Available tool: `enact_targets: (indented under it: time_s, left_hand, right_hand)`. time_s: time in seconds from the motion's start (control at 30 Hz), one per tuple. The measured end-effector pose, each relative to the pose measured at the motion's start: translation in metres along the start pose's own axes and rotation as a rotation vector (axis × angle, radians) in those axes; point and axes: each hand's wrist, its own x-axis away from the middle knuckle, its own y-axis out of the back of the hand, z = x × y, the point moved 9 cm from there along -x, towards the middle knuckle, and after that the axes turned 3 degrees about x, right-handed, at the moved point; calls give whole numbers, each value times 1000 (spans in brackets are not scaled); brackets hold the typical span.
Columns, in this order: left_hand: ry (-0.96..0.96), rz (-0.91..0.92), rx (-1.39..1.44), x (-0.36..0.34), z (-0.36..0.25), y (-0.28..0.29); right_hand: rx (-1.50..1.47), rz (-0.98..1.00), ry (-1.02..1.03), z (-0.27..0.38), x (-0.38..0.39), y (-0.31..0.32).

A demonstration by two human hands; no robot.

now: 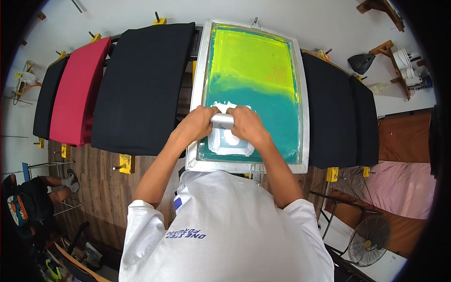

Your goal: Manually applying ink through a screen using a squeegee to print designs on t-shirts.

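Both my hands grip a squeegee (222,120) with a pale metal handle, side by side over the near-left part of a screen-printing frame (304,122). My left hand (197,124) is closed round the handle's left part, and my right hand (247,124) round its right part. White ink (230,149) lies on the mesh around and in front of the squeegee. The mesh (272,113) is teal in its near half and yellow-green at the far end, with faint reddish lettering there. The squeegee's blade is mostly hidden by my hands and the handle.
Black fabric covers the boards to the left (141,89) and right (329,113) of the frame; a pink-red one (80,94) stands farther left. Yellow clamps (126,163) stick out at the boards' ends. A fan (369,239) is at lower right; a person (30,202) sits at far left.
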Motion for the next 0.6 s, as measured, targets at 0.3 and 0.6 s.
enact_targets:
  time_s: [0.3,0.6]
  left_hand:
    - [40,94,17,35,-17,-22]
    - [167,115,35,73,-37,-47]
  right_hand:
    - [-43,198,107,8,26,-14]
    - [-60,205,95,16,73,-16]
